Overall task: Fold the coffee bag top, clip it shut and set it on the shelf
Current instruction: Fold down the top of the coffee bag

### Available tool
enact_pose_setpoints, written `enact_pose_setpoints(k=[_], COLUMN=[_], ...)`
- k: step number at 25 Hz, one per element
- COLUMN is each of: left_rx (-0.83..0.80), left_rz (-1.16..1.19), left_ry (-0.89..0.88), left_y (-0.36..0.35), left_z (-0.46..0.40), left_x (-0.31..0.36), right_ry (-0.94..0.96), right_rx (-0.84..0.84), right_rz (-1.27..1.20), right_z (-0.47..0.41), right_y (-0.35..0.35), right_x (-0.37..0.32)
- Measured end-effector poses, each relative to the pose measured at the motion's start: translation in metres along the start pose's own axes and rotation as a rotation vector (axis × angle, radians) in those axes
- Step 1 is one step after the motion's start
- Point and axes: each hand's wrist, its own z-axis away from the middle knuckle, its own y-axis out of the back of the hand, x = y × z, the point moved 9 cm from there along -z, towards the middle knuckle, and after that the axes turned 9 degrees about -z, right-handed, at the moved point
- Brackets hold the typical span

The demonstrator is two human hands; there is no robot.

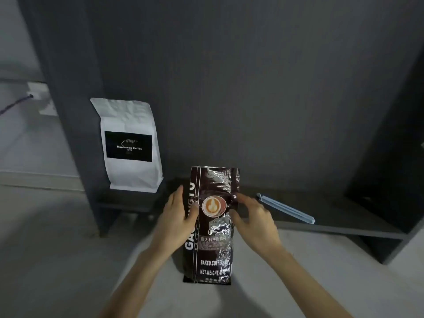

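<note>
A dark brown foil coffee bag (212,239) with a latte picture stands upright on the pale floor in front of the low dark shelf (339,228). Its top edge is straight and unfolded. My left hand (177,216) grips the bag's left side with the thumb on the front. My right hand (253,218) holds the right side, fingers pinching the foil near the picture. A long light blue bag clip (285,208) lies on the shelf to the right of the bag, apart from both hands.
A white coffee bag (130,145) with a black label stands on the shelf at the left, against the dark back panel. The shelf's dark side panels (75,125) rise at left and right. A wall socket with a cable (32,95) sits far left.
</note>
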Motion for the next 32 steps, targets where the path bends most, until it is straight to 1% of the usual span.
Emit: enact_pose_setpoints(k=[2, 6, 12, 14, 18, 22, 24, 26, 29, 32], left_rx=[0.003, -0.038, -0.054, 0.006, 0.154, 0.182, 0.171, 0.178, 0.192, 0.192], left_rz=[0.03, 0.051, 0.13, 0.161, 0.351, 0.456, 0.454, 0.4, 0.306, 0.311], left_ry=[-0.003, -0.003, -0.029, -0.004, 0.075, 0.092, 0.132, 0.163, 0.145, 0.134], left_y=[-0.003, -0.014, -0.024, -0.019, 0.0, 0.003, 0.001, -0.002, -0.002, -0.002], left_z=[-0.002, 0.003, 0.016, 0.024, 0.043, 0.058, 0.065, 0.069, 0.07, 0.072], left_x=[-0.004, -0.009, -0.006, -0.006, -0.002, -0.003, -0.009, -0.015, -0.009, -0.005], right_ry=[-0.004, -0.055, -0.114, -0.151, -0.205, -0.204, -0.207, -0.217, -0.219, -0.204], right_rx=[0.001, -0.051, 0.0, 0.044, 0.166, 0.231, 0.259, 0.279, 0.311, 0.319], right_rz=[-0.057, -0.209, -0.387, -0.453, -0.525, -0.578, -0.597, -0.615, -0.646, -0.627], right_z=[-0.002, 0.0, 0.004, 0.008, 0.021, 0.036, 0.045, 0.056, 0.068, 0.07], right_y=[-0.007, -0.022, -0.018, -0.017, -0.012, -0.001, 0.006, 0.009, 0.013, 0.017], right_x=[0.003, 0.011, 0.022, 0.03, 0.037, 0.038, 0.041, 0.047, 0.054, 0.055])
